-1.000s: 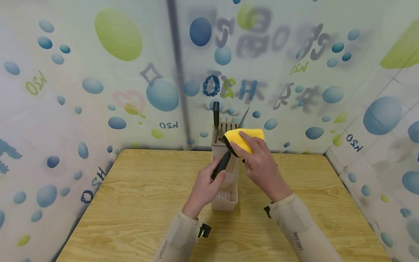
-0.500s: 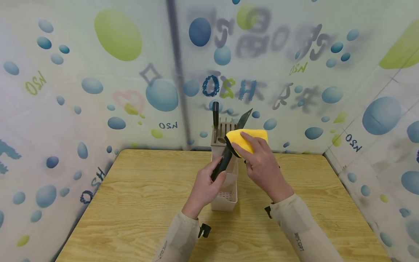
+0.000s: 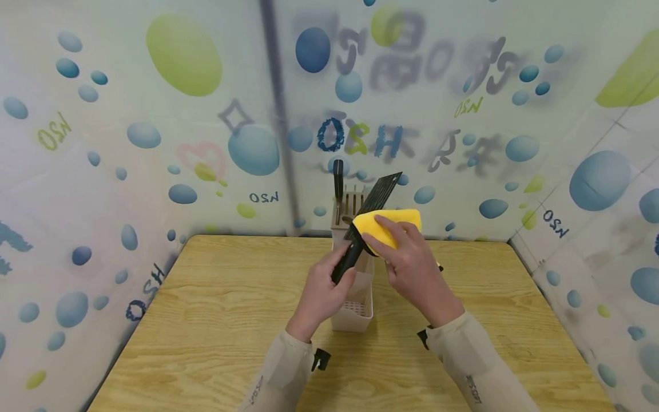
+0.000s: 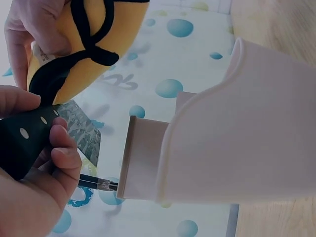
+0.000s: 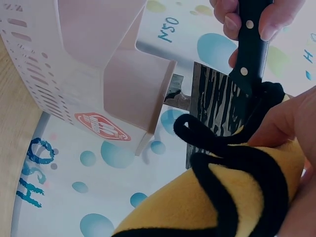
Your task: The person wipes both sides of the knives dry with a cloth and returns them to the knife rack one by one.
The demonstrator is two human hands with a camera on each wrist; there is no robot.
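Observation:
My left hand [image 3: 321, 292] grips the black riveted handle [image 5: 249, 47] of a broad-bladed kitchen knife, a cleaver [image 3: 380, 193] by its shape. Its blade points up and to the right, with the flat face showing dark streaks. In my right hand [image 3: 412, 263] is a folded yellow cloth [image 3: 388, 222] with black trim, wrapped about the blade near the handle and hiding part of it. In the left wrist view the cloth [image 4: 94, 69] and the blade [image 4: 81, 131] appear close to the left fingers.
Behind the hands stands a pale plastic knife holder [image 3: 353, 320] with slots on top and a perforated lower compartment. Another black-handled knife [image 3: 338, 178] stands upright in it. The wooden table [image 3: 231, 297] meets a dotted curtain-like wall [image 3: 206, 171] at the back.
The cleaver has turned from edge-on to showing its broad face. The cloth has shifted slightly down along the blade with my right hand, while my left hand stays nearly in place.

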